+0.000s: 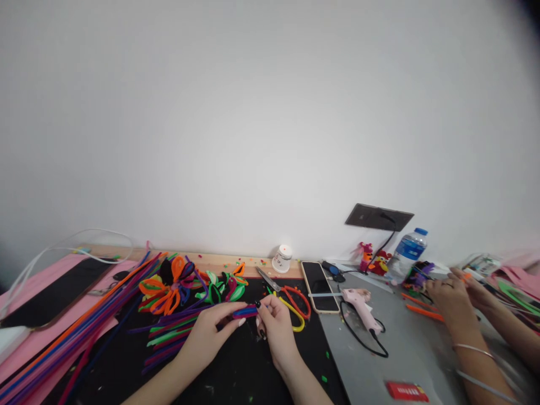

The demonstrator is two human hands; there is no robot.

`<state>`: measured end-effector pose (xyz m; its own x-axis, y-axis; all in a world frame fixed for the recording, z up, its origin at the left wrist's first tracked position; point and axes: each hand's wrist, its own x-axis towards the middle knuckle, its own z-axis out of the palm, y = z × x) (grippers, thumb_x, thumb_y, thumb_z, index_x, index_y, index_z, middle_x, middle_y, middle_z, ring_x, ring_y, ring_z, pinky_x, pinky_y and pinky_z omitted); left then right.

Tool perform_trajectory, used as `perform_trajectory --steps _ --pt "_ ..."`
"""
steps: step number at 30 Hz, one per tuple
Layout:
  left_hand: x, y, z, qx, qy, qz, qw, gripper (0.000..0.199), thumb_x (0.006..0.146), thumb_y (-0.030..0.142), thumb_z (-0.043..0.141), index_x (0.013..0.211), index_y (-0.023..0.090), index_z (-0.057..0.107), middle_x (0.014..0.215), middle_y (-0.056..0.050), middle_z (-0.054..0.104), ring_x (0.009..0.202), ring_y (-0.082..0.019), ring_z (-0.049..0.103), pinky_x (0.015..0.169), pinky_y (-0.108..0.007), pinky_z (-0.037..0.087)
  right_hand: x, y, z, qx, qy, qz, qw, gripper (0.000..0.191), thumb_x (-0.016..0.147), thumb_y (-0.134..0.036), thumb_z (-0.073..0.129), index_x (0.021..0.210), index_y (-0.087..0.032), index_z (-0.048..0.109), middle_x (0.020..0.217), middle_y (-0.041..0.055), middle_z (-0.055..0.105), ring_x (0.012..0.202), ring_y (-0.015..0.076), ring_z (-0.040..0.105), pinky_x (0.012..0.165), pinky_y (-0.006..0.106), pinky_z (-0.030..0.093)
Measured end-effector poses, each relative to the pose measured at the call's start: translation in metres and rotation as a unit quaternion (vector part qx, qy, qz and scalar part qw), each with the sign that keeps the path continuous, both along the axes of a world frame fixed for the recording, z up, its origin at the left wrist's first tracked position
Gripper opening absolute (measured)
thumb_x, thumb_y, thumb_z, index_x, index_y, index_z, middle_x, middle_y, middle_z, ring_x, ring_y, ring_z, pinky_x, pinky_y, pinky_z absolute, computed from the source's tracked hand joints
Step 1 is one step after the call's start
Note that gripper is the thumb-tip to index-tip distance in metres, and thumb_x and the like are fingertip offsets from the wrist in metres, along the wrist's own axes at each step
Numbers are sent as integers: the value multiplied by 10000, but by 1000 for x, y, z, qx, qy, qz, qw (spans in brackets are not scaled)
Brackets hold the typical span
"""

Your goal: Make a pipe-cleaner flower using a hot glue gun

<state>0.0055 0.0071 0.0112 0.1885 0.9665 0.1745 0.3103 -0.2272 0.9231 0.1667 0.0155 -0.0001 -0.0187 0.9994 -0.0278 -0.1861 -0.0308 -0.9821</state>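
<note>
Between my hands is a short bundle of blue and purple pipe cleaners. My left hand grips its left end, thumb below and fingers above. At the right end, my right hand pinches it with the fingertips. Cut green and purple pipe cleaners lie just left of my left hand on the black mat. Behind them sit an orange pipe-cleaner flower and green looped pieces. Scissors with red and yellow handles lie beyond my right hand.
Long pipe cleaners cross pink sheets at left. A paper cup stands by the wall. To the right are a phone, a pink glue gun with its cord, a water bottle, a red box and another person's hands.
</note>
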Motion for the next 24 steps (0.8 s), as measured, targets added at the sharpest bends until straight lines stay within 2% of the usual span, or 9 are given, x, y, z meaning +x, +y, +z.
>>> perform_trajectory --steps 3,6,9,12,16,20,24 --pt "0 -1 2 27 49 -18 998 252 752 294 607 979 258 710 1004 -31 736 950 -234 639 896 -339 459 -1 -3 2 34 -74 17 997 205 764 -326 582 659 -178 487 439 -67 460 364 56 328 371 180 221" --pt "0 -1 1 10 57 -16 998 257 756 306 602 976 223 708 1016 -52 732 948 -240 640 883 -334 460 -3 -7 3 38 -110 37 993 196 774 -327 562 672 -176 488 452 -70 457 365 57 340 372 178 241" --pt "1 -2 0 -6 50 -29 998 243 793 308 548 926 181 706 866 -54 752 764 -205 671 716 -274 511 -4 -9 4 27 -113 47 992 210 761 -346 574 673 -176 488 455 -70 460 359 58 354 367 178 258" --pt "2 -1 -1 -12 45 -45 998 257 824 306 487 813 168 703 667 -21 717 593 -160 637 590 -227 495 -4 -7 3 24 -113 45 992 225 756 -375 579 692 -167 523 459 -62 473 357 62 358 362 182 259" --pt "1 1 -2 -11 51 -52 997 274 835 312 460 810 176 697 668 -13 701 604 -152 624 608 -223 484 -3 -5 2 37 -121 37 991 249 758 -394 574 685 -155 572 483 -43 490 387 71 372 379 190 272" --pt "0 1 1 1 73 -69 995 274 842 318 455 749 184 675 664 -12 683 637 -161 614 642 -233 453 -2 -6 4 34 -136 16 990 199 746 -357 587 689 -174 535 476 -51 491 373 77 371 381 196 273" --pt "0 -3 3 17 106 -90 990 276 852 286 443 665 200 626 694 -4 640 710 -169 582 685 -245 401 0 -7 8 89 -206 42 974 134 761 -255 571 657 -175 542 472 -58 465 414 84 396 428 202 281"
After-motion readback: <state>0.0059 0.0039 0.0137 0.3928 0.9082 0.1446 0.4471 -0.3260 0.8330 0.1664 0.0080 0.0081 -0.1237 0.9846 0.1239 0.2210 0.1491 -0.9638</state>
